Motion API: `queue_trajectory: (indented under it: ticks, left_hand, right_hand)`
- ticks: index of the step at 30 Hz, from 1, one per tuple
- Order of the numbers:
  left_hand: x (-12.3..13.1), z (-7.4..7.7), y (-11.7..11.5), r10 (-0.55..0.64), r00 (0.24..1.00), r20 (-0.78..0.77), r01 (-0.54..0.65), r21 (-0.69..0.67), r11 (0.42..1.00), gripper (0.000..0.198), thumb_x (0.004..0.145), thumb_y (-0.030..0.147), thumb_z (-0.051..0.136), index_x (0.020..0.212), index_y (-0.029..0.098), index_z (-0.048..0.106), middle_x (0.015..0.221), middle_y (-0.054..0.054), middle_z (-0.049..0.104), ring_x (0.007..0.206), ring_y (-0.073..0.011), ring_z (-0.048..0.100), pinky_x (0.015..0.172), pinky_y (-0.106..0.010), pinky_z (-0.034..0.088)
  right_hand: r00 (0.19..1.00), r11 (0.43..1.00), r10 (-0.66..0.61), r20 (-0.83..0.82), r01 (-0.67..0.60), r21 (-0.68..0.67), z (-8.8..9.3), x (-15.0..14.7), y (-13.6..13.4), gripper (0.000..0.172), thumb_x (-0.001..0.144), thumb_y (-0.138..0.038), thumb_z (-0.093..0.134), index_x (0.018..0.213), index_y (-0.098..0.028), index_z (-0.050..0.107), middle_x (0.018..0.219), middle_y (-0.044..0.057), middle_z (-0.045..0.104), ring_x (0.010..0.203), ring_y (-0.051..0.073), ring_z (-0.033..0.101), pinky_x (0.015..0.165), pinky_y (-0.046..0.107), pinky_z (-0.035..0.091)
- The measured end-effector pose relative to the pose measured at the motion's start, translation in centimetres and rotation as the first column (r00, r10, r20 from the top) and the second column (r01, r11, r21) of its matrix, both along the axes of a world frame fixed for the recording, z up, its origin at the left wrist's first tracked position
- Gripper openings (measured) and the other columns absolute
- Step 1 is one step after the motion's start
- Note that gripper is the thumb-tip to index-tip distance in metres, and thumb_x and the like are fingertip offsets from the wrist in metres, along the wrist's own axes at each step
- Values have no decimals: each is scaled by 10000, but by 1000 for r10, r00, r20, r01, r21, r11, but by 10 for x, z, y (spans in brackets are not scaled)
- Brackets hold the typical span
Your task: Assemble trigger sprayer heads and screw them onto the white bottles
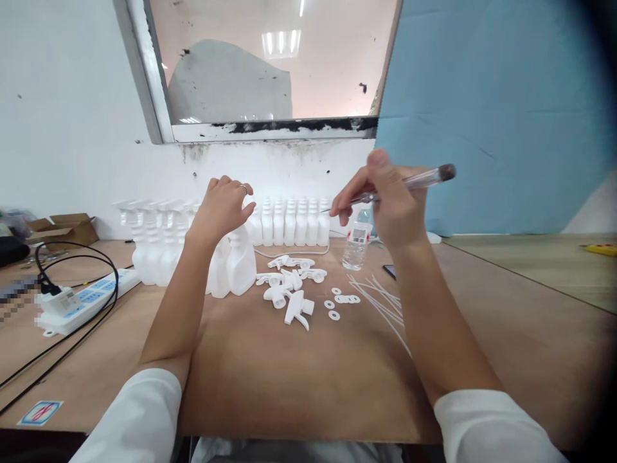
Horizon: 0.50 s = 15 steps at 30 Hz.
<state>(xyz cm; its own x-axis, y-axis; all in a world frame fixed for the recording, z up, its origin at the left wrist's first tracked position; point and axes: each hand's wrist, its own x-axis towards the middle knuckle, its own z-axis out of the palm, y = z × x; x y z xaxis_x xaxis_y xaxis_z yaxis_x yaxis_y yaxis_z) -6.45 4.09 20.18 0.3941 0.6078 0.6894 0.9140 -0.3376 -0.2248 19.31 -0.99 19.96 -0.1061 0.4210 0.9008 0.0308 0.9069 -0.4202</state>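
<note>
The right hand [385,206] pinches a clear pen [414,182], held up above the bench [289,379] with its tip pointing left. The left hand [222,209] hovers just over the white bottles [240,260], fingers loosely curled and gripping nothing. Spray triggers [292,289] and washers [343,299] lie between the forearms.

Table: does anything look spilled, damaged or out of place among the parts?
Nothing spilled or broken. Trigger heads lie tumbled in a loose heap, tubes fan out unevenly, and a water bottle stands beside them.
</note>
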Motion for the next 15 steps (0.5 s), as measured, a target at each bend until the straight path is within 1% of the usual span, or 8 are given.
queue_trajectory:
  ticks: [2, 4, 7, 10, 12, 13, 15]
  left_hand:
    - [0, 0, 1, 25, 999, -31, -26, -39, 999, 327, 935, 271, 458, 1130, 110, 664, 1029, -139, 699, 1065, -321, 561, 966, -482, 397]
    - [0, 0, 0, 28, 998, -59, -32, -80, 996, 305, 919, 230, 462, 1111, 118, 672, 996, -131, 701, 1042, -313, 571, 933, -464, 426]
    - [-4, 1, -1, -5, 998, -59, -3, -127, 992, 276, 884, 150, 463, 1055, 155, 680, 1019, -106, 696, 1065, -299, 563, 916, -436, 444]
    - [-9, 2, -1, -70, 998, -1, 69, -160, 985, 265, 877, 129, 464, 1041, 165, 669, 1197, -94, 648, 1142, -278, 538, 946, -419, 449]
    - [-11, 2, 0, -86, 995, 41, 91, -171, 981, 267, 873, 143, 487, 1081, 150, 655, 1308, -110, 588, 1215, -273, 499, 977, -418, 447]
    - [-11, 2, 0, -85, 995, 54, 93, -175, 980, 276, 871, 153, 501, 1104, 142, 649, 1327, -118, 574, 1239, -273, 479, 989, -421, 446]
    - [-12, 2, 0, -85, 994, 71, 97, -191, 977, 295, 869, 171, 520, 1134, 136, 644, 1275, -121, 605, 1245, -274, 462, 983, -422, 454]
  right_hand:
    - [999, 1000, -10, -30, 10, 12, 4, 13, 3, 613, 878, -720, 465, 584, -215, 648, 588, 79, 620, 514, 200, 603, 511, 384, 478]
    - [1000, 999, -29, -4, 29, -15, 7, 25, 7, 627, 869, -745, 446, 601, -213, 644, 597, 84, 628, 559, 217, 629, 529, 386, 483]
    - [996, 995, -73, 41, 76, -66, 9, 31, 10, 635, 859, -761, 447, 637, -201, 648, 628, 88, 652, 644, 235, 664, 553, 372, 494]
    - [994, 991, -102, 26, 104, -87, 7, 24, 9, 655, 870, -753, 434, 603, -193, 642, 610, 78, 648, 575, 201, 637, 513, 341, 478]
    - [994, 988, -92, 63, 99, -119, 6, 14, 9, 656, 864, -748, 452, 569, -192, 637, 583, 67, 642, 493, 159, 588, 478, 316, 459]
    - [992, 985, -79, 98, 92, -143, 6, 10, 10, 654, 853, -751, 468, 561, -191, 636, 571, 62, 640, 465, 142, 567, 468, 304, 454]
    - [983, 978, -42, 177, 77, -195, 4, 2, 14, 656, 828, -764, 489, 561, -185, 639, 562, 57, 642, 445, 123, 553, 469, 284, 460]
